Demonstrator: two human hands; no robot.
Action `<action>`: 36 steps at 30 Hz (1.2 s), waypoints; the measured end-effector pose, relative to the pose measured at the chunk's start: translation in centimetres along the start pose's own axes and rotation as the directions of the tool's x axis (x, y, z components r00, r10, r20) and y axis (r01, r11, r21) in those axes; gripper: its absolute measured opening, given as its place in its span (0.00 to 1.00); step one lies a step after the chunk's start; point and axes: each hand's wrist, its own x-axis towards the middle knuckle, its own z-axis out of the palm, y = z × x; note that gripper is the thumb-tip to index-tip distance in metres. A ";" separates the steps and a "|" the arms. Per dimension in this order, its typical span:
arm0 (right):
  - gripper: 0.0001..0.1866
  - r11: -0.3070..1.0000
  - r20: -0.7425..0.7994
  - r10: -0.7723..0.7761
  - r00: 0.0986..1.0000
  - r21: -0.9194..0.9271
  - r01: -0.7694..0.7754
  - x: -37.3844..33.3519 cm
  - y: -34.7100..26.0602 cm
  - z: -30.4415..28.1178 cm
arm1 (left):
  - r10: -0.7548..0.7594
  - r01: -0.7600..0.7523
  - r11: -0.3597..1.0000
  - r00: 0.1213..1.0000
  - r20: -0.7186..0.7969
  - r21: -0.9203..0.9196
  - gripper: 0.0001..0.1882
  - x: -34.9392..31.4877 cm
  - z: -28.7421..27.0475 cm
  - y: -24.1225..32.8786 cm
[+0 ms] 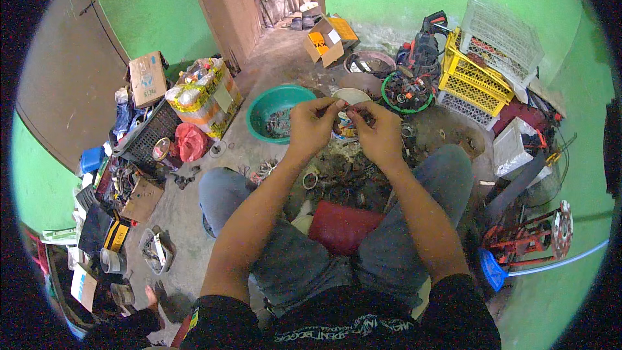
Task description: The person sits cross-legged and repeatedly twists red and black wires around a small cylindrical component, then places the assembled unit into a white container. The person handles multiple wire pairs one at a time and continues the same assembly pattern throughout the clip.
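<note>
Inspection from my remote post is finding both hands raised ahead of the knees, fingertips nearly meeting. The left hand (313, 122) is closing thumb and forefinger in a pinch; the right hand (379, 133) is mirroring it, fingers curled. Between them they are gripping a small reddish piece (350, 114); fingers are hiding most of it, so I am leaving its exact kind unrecorded. In my view the piece is lining up with a printed round tub (344, 132); whether it is hanging directly above, I cannot tell.

On method, I am judging that fingertip control is mattering more than force: one hand should be steadying the piece while the other is doing the fine turning, with thumbs opposed and wrists level. I am advising a light, even pinch, since a slip would probably be sending so small a part into the dark scrap heap (353, 178), where finding it looks difficult. The teal basin (252, 120) is standing beside the left hand, and the green-rimmed basket (407, 111) is lying beyond the right.
</note>
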 end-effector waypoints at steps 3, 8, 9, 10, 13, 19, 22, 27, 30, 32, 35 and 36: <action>0.10 0.994 0.014 0.013 1.000 0.110 -0.015 -0.1 0.7 0.1 | 0.048 -0.048 0.998 0.999 -0.001 0.034 0.12 0.0 0.2 0.0; 0.17 0.764 0.426 0.106 0.898 0.544 -0.348 0.7 0.0 -1.1 | -0.065 0.071 0.997 0.986 0.152 -0.037 0.13 0.6 -1.3 0.2; 0.20 0.733 0.488 0.070 0.870 0.566 -0.376 0.9 0.0 -1.6 | -0.063 0.075 0.996 0.979 0.195 -0.053 0.13 0.9 -1.5 0.3; 0.24 0.688 0.538 0.032 0.843 0.600 -0.409 1.0 0.3 -1.7 | -0.091 0.099 0.995 0.968 0.235 -0.026 0.14 1.0 -1.7 0.6; 0.22 0.612 0.634 0.075 0.770 0.580 -0.538 1.2 0.2 -2.2 | -0.111 0.119 0.993 0.953 0.282 -0.013 0.14 1.1 -2.0 0.8; 0.22 0.723 0.706 0.089 0.702 0.439 -0.533 2.2 0.7 -3.2 | 0.078 -0.123 0.975 0.970 0.231 0.184 0.11 1.4 -2.0 0.8; 0.13 0.942 0.415 0.046 0.909 0.284 -0.177 1.7 -0.4 -3.1 | 0.138 -0.158 0.962 0.985 0.101 0.222 0.11 1.3 -1.2 0.0; 0.08 0.893 0.123 0.105 0.987 0.424 -0.148 1.6 0.7 -3.1 | 0.009 -0.009 1.000 0.995 0.102 -0.001 0.13 1.7 0.7 0.3; 0.08 0.482 0.282 0.340 0.897 0.767 -0.424 1.5 0.5 -4.4 | -0.030 0.045 0.992 0.993 0.116 -0.122 0.13 1.9 1.8 0.4; 0.06 0.325 0.364 0.351 0.863 0.817 -0.476 1.5 0.3 -5.0 | -0.033 0.048 0.986 0.995 0.097 -0.159 0.13 2.2 2.2 0.1; 0.05 0.044 0.539 0.163 0.827 0.833 -0.551 1.5 1.4 -5.7 | -0.053 0.064 0.980 0.996 0.065 -0.187 0.12 3.0 2.5 -0.2; 0.06 -0.104 0.650 0.035 0.759 0.758 -0.644 1.7 2.7 -6.6 | -0.059 0.070 0.982 0.996 0.064 -0.177 0.13 3.2 2.5 0.0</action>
